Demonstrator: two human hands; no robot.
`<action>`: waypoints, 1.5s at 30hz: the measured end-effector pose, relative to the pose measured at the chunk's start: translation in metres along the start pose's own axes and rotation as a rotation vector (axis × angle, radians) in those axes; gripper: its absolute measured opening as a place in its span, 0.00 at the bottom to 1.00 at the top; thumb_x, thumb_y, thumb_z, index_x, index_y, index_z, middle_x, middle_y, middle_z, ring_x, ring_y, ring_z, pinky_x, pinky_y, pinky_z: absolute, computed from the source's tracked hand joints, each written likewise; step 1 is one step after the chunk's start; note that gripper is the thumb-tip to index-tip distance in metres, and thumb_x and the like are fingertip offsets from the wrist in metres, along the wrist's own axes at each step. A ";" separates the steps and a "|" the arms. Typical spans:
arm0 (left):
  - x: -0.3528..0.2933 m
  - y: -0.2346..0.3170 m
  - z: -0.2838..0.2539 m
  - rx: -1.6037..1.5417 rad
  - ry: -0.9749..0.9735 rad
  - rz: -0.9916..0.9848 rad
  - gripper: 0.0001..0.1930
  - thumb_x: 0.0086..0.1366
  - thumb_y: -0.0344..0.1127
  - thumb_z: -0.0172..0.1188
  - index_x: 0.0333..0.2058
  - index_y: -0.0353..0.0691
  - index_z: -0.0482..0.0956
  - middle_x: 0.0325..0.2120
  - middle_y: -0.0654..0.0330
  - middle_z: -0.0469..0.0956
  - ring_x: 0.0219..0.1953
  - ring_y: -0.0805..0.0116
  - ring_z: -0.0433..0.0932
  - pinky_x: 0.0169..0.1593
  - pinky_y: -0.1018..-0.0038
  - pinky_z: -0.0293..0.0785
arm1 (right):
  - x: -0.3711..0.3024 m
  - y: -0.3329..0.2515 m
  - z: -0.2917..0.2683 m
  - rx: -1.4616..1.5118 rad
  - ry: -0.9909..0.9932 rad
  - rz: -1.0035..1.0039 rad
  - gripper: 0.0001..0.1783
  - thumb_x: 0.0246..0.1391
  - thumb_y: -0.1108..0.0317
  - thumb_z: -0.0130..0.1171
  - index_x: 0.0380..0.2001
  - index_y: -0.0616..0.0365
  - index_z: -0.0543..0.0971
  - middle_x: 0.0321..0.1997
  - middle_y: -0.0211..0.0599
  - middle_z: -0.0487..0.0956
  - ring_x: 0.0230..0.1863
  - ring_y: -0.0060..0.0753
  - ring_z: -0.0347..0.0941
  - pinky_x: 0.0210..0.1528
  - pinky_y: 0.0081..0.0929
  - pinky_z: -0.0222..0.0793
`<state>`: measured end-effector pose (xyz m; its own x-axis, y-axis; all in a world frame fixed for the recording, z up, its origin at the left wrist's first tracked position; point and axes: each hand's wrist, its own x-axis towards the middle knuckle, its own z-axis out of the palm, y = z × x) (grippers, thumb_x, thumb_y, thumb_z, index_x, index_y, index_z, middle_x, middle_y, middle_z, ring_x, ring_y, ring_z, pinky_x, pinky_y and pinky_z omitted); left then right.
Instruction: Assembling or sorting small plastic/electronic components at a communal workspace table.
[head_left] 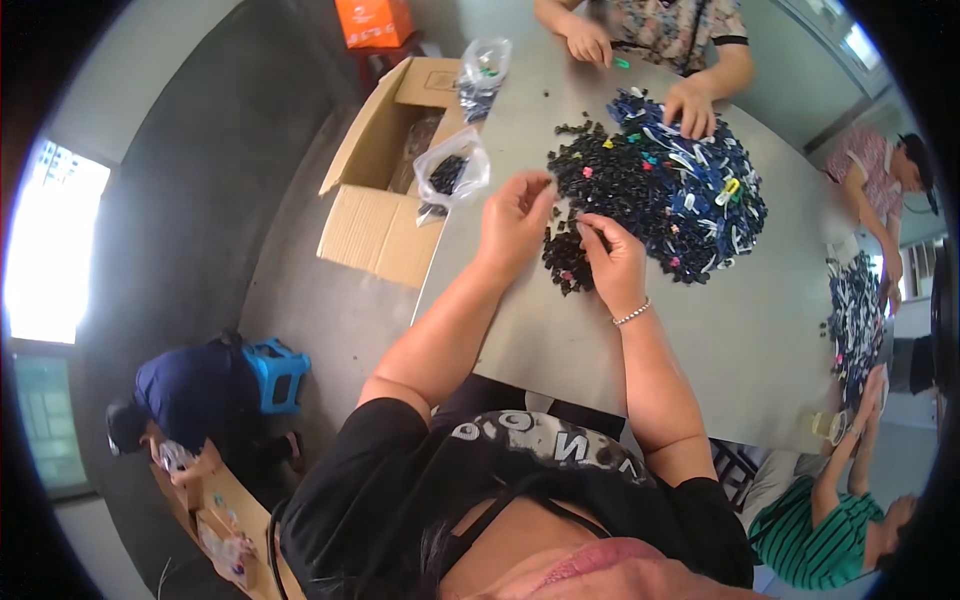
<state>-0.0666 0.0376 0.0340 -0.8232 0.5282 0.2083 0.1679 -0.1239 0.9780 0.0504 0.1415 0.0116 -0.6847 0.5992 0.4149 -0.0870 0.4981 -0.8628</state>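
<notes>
We see the left hand (516,220) and right hand (616,265), both half-curled, at the small black pieces (610,192) heaped on the grey table (760,345), but we cannot tell whether either pinches one.

Bright light fills a window (55,240) at the far left, beside a wall (200,150) painted dark grey below and paler above. A blue plastic stool (280,375) stands on the grey floor (310,215), left of the smooth, pale grey table (760,350).
</notes>
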 end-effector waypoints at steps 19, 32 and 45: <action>0.017 -0.014 -0.013 0.684 -0.268 0.218 0.12 0.56 0.36 0.60 0.38 0.41 0.81 0.35 0.56 0.78 0.36 0.54 0.78 0.41 0.65 0.74 | 0.025 0.019 -0.037 -0.155 -0.054 0.218 0.10 0.54 0.71 0.61 0.40 0.59 0.80 0.32 0.27 0.80 0.33 0.13 0.72 0.37 0.14 0.68; 0.015 -0.023 -0.007 0.705 -0.267 0.180 0.09 0.55 0.34 0.62 0.33 0.38 0.79 0.30 0.54 0.77 0.31 0.57 0.78 0.36 0.67 0.74 | 0.013 0.008 -0.017 -0.188 -0.184 0.038 0.09 0.50 0.78 0.60 0.37 0.62 0.80 0.32 0.33 0.74 0.29 0.21 0.73 0.32 0.16 0.70; 0.038 -0.009 -0.055 0.788 0.381 0.472 0.08 0.53 0.26 0.60 0.34 0.38 0.78 0.32 0.54 0.77 0.37 0.55 0.77 0.42 0.64 0.73 | 0.016 0.013 -0.017 -0.239 -0.127 -0.016 0.08 0.50 0.76 0.61 0.36 0.60 0.81 0.29 0.31 0.75 0.26 0.18 0.71 0.29 0.14 0.67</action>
<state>-0.1294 0.0133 0.0321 -0.6748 0.2464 0.6956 0.7221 0.4147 0.5536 0.0511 0.1681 0.0119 -0.7714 0.5138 0.3755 0.0645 0.6501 -0.7571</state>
